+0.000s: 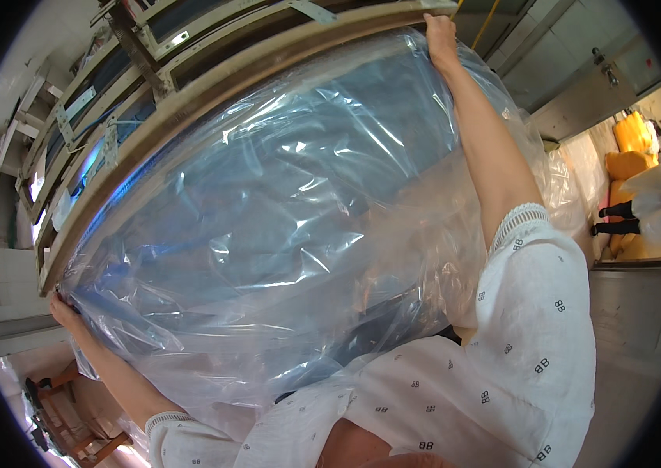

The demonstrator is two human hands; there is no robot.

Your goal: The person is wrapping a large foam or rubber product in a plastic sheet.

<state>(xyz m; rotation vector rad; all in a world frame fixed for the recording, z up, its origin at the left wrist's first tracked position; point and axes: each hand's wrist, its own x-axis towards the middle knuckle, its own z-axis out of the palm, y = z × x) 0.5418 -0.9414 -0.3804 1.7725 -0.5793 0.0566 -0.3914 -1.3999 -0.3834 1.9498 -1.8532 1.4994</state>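
A large sheet of clear plastic film (pixel 291 226), creased and shiny, stretches in front of me. It hangs from a long beige frame edge (pixel 213 74), and a bluish surface shows through it. My right hand (pixel 441 40) is raised with its fingers closed at the far right end of that edge, where the film's upper corner is. Down at the near left end, my left hand (pixel 63 310) grips the gathered film beside the frame's end. Both arms are spread wide, and the film's lower part lies against my white shirt. The fingertips of both hands are partly hidden.
Behind the edge stands a rack of beige bars (pixel 155 66) with metal brackets. A small brown wooden stand (pixel 73 417) is on the floor at lower left. Yellow bundles (pixel 633 134) and a person with dark legs (pixel 619 219) appear at far right, beyond a doorway.
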